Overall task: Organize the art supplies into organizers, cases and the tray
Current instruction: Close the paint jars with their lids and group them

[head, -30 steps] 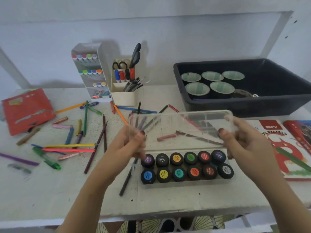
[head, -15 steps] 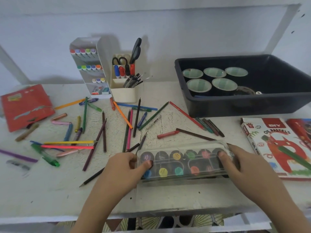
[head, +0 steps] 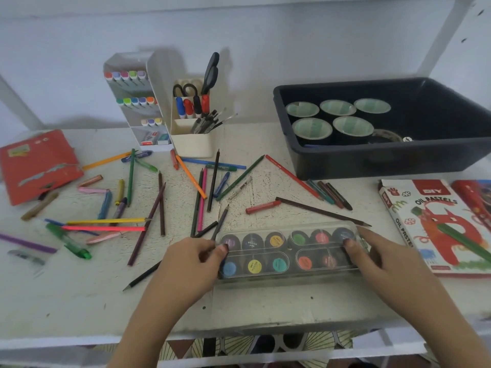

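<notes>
A clear plastic paint case (head: pixel 288 257) lies near the table's front edge with its lid down over two rows of coloured paint pots. My left hand (head: pixel 188 264) holds its left end, thumb on the lid. At the right end my right hand (head: pixel 380 261) grips it the same way. Several loose coloured pencils and crayons (head: pixel 159 203) lie scattered behind and to the left. A white marker organizer (head: pixel 132 102) and a cream pen holder (head: pixel 192 144) stand at the back. The black tray (head: pixel 372 160) at the back right holds several tape rolls.
An oil pastels box (head: pixel 438 224) with a green crayon on it lies right of the case. A red case (head: pixel 37 166) sits at the far left. A dark pencil (head: pixel 143 276) lies just left of my left hand. The table's front edge is close below the case.
The clear lid, held up in both hands a second ago, has come down over the paint pots. Both hands have stayed at the ends of the case since.
</notes>
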